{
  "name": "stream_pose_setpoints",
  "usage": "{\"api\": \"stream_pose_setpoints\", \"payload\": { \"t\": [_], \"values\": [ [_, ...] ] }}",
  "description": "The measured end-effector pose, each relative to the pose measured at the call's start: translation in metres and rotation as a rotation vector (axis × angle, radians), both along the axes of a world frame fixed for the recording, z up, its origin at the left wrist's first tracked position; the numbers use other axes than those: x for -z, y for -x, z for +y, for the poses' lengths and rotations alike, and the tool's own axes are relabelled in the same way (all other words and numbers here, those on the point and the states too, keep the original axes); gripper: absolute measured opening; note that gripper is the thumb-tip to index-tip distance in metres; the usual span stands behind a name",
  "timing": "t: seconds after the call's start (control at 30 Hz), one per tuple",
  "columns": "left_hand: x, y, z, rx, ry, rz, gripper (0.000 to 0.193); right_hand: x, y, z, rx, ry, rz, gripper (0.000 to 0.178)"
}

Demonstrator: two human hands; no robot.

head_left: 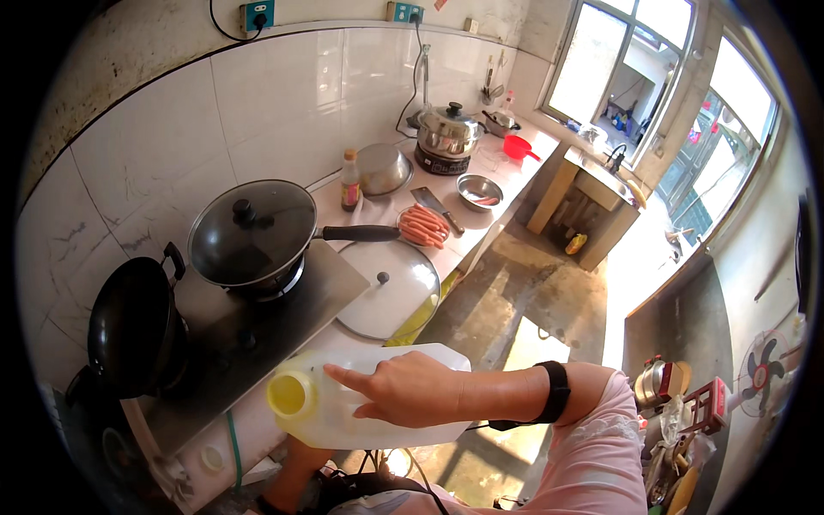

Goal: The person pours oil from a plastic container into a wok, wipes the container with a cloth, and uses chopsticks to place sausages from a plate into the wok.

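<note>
A large translucent plastic jug (343, 433) lies tilted on its side in front of me. Its uncapped mouth (292, 395) faces left over the counter edge and looks yellow inside. My right hand (403, 390) is closed round the jug's handle area, with the index finger stretched toward the mouth. Below the jug, my left hand (305, 455) reaches up to its underside; its fingers are hidden. Beyond stands the gas stove (330, 287) with a black wok (129, 330) and a lidded pan (253, 227). A small white cap-like piece (212, 458) sits on the near counter.
A glass lid (390, 296) lies beside the stove. Farther along are a plate of sausages (422, 226), a cleaver (436, 209), a sauce bottle (350, 180), metal bowls (479, 192), a steel pot (448, 133) and a red ladle (518, 148). A fan (762, 373) stands at right.
</note>
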State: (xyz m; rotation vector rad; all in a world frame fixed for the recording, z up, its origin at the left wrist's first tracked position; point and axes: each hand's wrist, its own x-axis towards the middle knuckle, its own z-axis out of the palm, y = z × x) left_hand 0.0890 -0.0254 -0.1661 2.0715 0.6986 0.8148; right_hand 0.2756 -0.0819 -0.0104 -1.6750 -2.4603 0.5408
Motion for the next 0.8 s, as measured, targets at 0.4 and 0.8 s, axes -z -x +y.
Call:
{"api": "stream_pose_setpoints", "payload": {
  "t": [0.4, 0.8],
  "values": [
    [0.042, 0.035, 0.004, -0.035, 0.256, 0.164, 0.082, 0.001, 0.003, 0.013, -0.011, 0.032, -0.019, 0.067],
    [0.066, 0.063, 0.003, -0.22, 0.412, -0.102, 0.105, -0.023, 0.046, 0.039, -0.074, 0.081, -0.055, 0.063]
  ]
}}
